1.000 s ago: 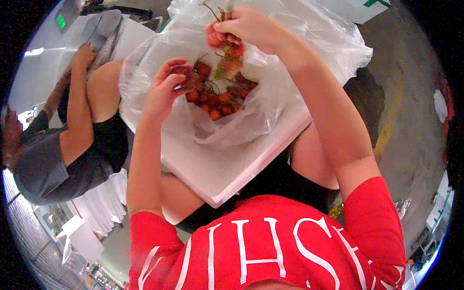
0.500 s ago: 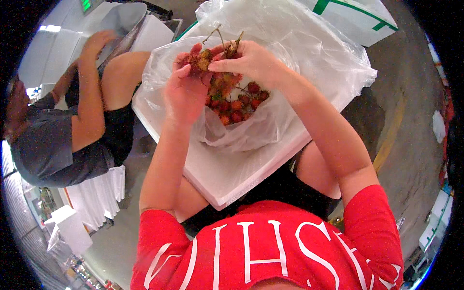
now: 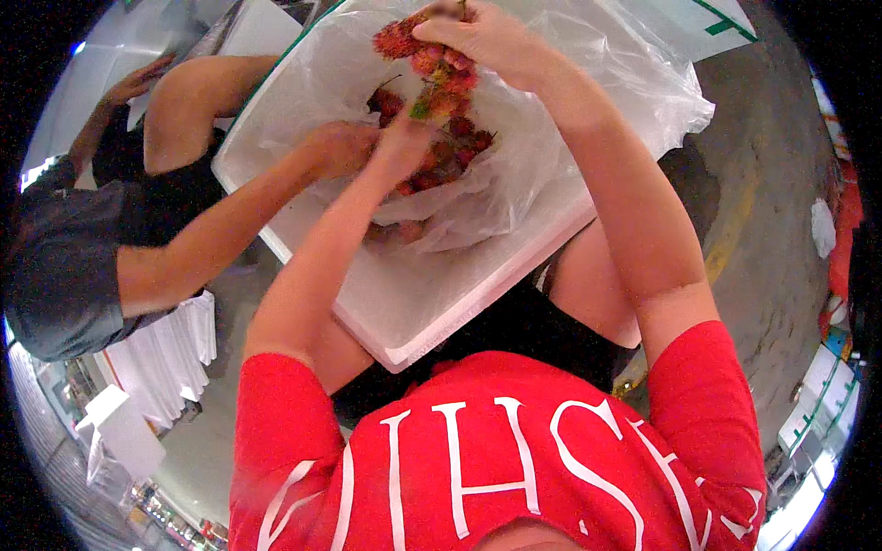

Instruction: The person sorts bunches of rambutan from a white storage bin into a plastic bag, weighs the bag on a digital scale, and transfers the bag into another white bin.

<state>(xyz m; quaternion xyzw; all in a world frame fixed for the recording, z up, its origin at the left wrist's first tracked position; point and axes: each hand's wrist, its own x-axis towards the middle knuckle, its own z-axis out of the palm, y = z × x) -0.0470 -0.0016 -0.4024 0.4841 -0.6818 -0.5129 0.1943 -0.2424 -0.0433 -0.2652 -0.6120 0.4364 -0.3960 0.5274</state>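
Observation:
My right hand [image 3: 491,41] is closed on the upper part of a bunch of rambutans [image 3: 447,78] at the top of the view. The red, hairy fruits hang down from it over the box. Lower down, my left hand [image 3: 407,142] is among the rambutans at the bunch's lower end; its fingers are blurred and partly hidden by fruit. More loose rambutans [image 3: 473,142] lie in a clear plastic bag [image 3: 478,207] inside a white foam box [image 3: 367,294]. A co-worker's hand [image 3: 344,147] reaches in from the left, right beside my left hand.
The co-worker, in a dark grey shirt [image 3: 60,275], sits close on my left, one arm across the box's left rim. My legs are under the box's near corner. Stacked white sheets [image 3: 165,354] stand at lower left. Another white box with green tape [image 3: 703,28] is at upper right.
The bunch and my right hand have risen toward the top. My left hand has dropped from the upper fruits into the pile. The co-worker's arm has come in over the box.

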